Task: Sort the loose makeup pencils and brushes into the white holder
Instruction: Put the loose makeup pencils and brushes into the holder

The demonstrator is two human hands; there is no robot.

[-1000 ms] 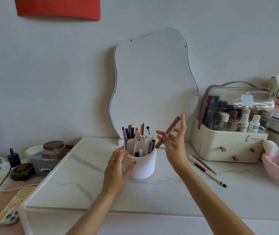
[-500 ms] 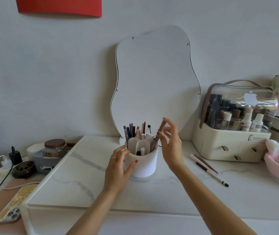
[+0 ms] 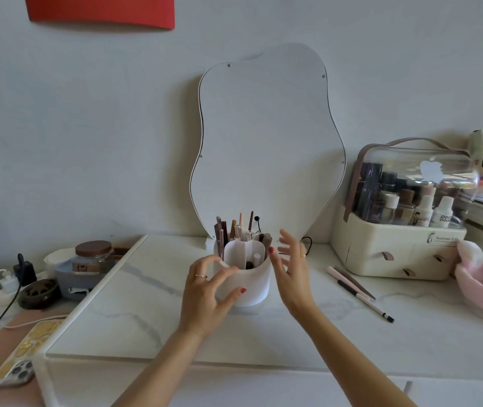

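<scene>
step: between items, judging by empty R hand [image 3: 290, 268] w/ fingers spread | L hand [image 3: 208, 289] grips white holder [image 3: 249, 284] mid-counter | next: grab loose pencils [image 3: 357, 292] lying to R

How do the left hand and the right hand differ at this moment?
The left hand is wrapped around the white holder, touching its side; the right hand is open beside it with fingers spread, holding nothing. The left thumb lies across the holder's front; the right palm faces its side. Both have red nails and a ring.

Head view, close above desk [image 3: 146, 318]
</scene>
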